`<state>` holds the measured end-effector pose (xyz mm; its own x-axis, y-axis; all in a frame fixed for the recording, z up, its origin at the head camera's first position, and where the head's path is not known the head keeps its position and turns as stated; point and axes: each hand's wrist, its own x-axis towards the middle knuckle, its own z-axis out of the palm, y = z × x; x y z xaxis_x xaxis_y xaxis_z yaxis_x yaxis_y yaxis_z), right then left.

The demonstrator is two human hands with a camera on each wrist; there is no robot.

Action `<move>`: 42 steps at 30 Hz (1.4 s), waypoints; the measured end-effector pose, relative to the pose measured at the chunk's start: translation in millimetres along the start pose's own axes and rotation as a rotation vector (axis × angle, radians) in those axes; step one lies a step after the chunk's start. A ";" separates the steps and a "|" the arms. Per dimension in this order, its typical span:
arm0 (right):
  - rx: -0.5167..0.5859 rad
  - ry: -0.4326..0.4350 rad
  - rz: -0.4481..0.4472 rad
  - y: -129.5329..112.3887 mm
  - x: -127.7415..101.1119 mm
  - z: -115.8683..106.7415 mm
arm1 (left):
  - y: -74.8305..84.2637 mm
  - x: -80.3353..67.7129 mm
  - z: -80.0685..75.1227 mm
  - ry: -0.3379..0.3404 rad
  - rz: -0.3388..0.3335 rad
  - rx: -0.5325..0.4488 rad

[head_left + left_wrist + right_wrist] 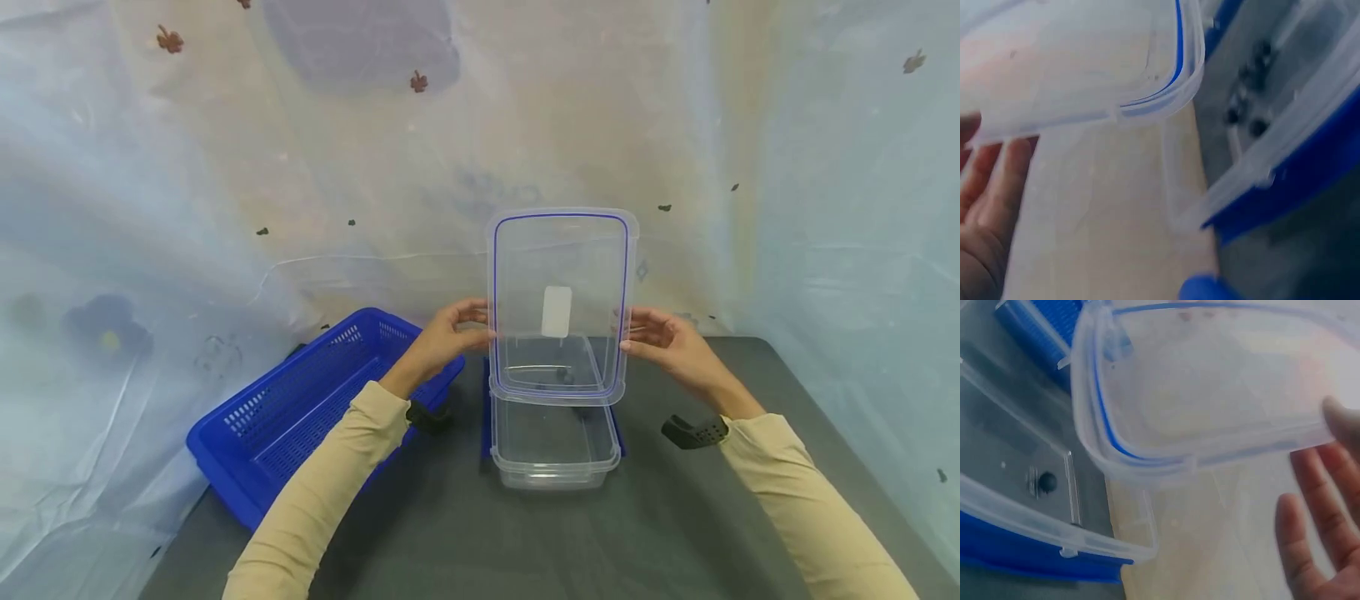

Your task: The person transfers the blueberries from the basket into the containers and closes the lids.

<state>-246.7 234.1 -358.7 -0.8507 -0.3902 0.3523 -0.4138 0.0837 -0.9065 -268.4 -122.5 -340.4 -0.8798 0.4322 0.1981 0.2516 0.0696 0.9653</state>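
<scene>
A clear plastic lid (517,267) with a blue seal and a white label (557,312) stands almost upright in the air, held between both hands. My left hand (442,337) pinches its left edge, thumb on the near side and fingers behind. On the opposite edge, my right hand (671,350) grips the same way. Below the lid is a clear rectangular container (555,450), open at the top, its far part seen through the lid. Several small dark round things (1259,128) show through the container in the left wrist view, and one dark ball (1047,482) in the right.
A blue perforated basket (322,421) lies at an angle to the left, beside my left forearm. Blue edges (618,433) of another thing stick out around the container. The dark grey table (675,517) ends at a patterned plastic sheet (360,167) behind.
</scene>
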 end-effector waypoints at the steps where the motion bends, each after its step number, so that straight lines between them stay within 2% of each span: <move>1: -0.020 0.000 -0.035 -1.2 0.0 0.5 | 1.9 -0.8 -2.2 -0.017 0.043 0.051; 5: -0.127 0.001 -0.197 -3.6 1.0 3.5 | 5.7 -3.6 -8.9 -0.076 0.216 0.208; 8: -0.287 0.030 -0.338 -0.3 1.5 6.6 | 3.0 -4.9 -11.2 -0.098 0.357 0.302; 11: -0.478 0.076 -0.442 5.2 1.6 9.9 | -2.4 -5.1 -11.4 -0.104 0.508 0.462; 13: -0.567 0.084 -0.489 9.6 2.3 11.7 | -6.6 -4.9 -11.1 -0.111 0.597 0.575; 15: -0.621 0.082 -0.531 13.6 4.3 13.3 | -9.6 -5.2 -10.5 -0.124 0.667 0.690; 19: -0.693 0.087 -0.617 24.3 7.9 15.9 | -16.2 -5.4 -7.2 -0.172 0.734 0.877; 24: -0.793 0.083 -0.670 39.3 6.8 20.8 | -25.6 -5.6 3.3 -0.164 0.760 1.163; 26: -0.852 0.059 -0.694 46.1 5.2 23.7 | -29.9 -7.1 9.3 -0.157 0.732 1.287; 29: -0.949 0.028 -0.722 56.8 2.8 28.7 | -35.9 -11.3 19.5 -0.165 0.643 1.440; 33: -1.044 -0.003 -0.706 65.9 0.0 33.0 | -46.0 -16.6 32.8 -0.152 0.529 1.530; 38: -1.130 -0.035 -0.638 72.9 -2.4 35.1 | -65.6 -17.6 44.7 -0.098 0.480 1.611; 42: -1.170 -0.042 -0.621 77.7 -1.9 36.7 | -78.9 -15.6 49.3 -0.062 0.450 1.644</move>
<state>-265.3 207.7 -438.4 -0.4180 -0.6765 0.6062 -0.7796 0.6097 0.1429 -254.6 -90.5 -428.0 -0.6224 0.7044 0.3412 0.6122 0.7097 -0.3486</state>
